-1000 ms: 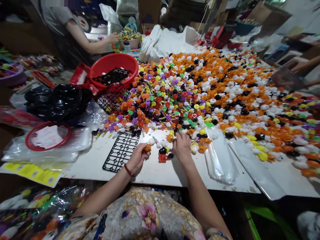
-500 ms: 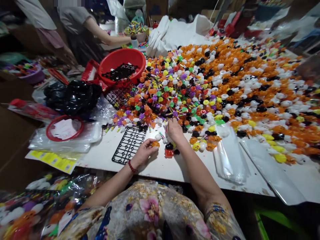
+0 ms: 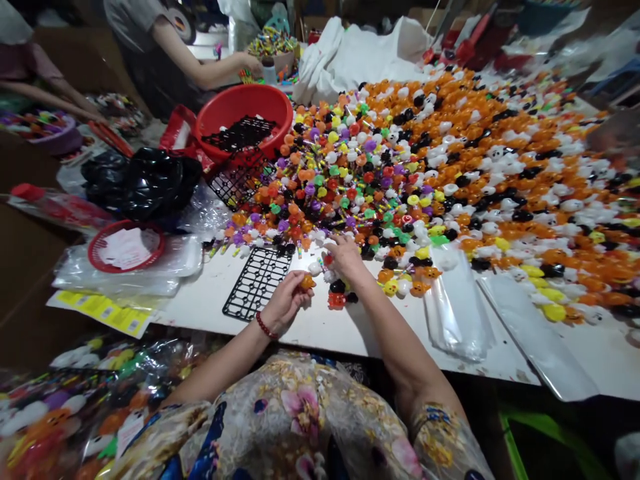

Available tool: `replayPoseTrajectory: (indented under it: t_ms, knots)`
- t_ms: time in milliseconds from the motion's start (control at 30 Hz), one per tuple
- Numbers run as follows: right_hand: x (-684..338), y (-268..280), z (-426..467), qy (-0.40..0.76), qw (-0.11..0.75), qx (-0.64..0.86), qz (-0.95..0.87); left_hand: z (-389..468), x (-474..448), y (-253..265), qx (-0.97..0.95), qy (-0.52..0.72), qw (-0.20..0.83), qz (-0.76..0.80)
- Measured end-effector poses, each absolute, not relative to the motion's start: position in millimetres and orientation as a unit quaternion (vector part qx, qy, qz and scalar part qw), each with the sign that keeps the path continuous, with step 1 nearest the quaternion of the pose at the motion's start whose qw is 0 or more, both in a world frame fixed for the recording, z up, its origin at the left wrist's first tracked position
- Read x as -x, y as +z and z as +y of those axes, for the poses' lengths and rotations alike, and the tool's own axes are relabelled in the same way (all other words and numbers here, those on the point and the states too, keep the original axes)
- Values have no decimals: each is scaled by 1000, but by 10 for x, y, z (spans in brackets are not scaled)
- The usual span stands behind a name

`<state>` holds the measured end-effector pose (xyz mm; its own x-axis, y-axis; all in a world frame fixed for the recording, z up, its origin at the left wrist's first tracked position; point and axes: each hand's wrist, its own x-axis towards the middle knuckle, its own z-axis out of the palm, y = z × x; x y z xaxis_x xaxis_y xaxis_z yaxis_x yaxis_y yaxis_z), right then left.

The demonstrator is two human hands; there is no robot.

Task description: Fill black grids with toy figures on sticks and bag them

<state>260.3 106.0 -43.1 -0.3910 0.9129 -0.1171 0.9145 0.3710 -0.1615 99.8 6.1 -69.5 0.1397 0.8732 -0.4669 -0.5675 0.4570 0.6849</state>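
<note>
- At the table's (image 3: 310,333) near edge, the left hand (image 3: 285,303) is pinching an orange toy head (image 3: 307,282) beside the black grid tray (image 3: 257,283).
- Right hand (image 3: 345,257), fingers curled, is picking among loose pieces, probably gathering one to join; matching them needs care.

A long white table (image 3: 325,330) fills the cluttered, dim room; brown cardboard boxes (image 3: 65,47) stack behind it, and a white sack (image 3: 350,63) slumps at the far end.

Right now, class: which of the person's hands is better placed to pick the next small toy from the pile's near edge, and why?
Probably the right hand: it rests at the pile's near edge among loose pieces. The left hand already holds an orange toy.
</note>
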Motion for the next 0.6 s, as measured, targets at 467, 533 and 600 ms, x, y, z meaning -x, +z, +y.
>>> replayPoseTrajectory:
  t_ms: [467, 533, 600]
  knots:
    - [-2713, -532, 261, -269, -268, -482, 790, 120, -1101, -621, -181, 523, 674, 490]
    - [-2720, -562, 71, -297, -302, -470, 775, 100, -1132, -618, -204, 527, 662, 493]
    - [-2726, -588, -45, -306, -322, -466, 765, 74, -1166, -613, -235, 521, 659, 490]
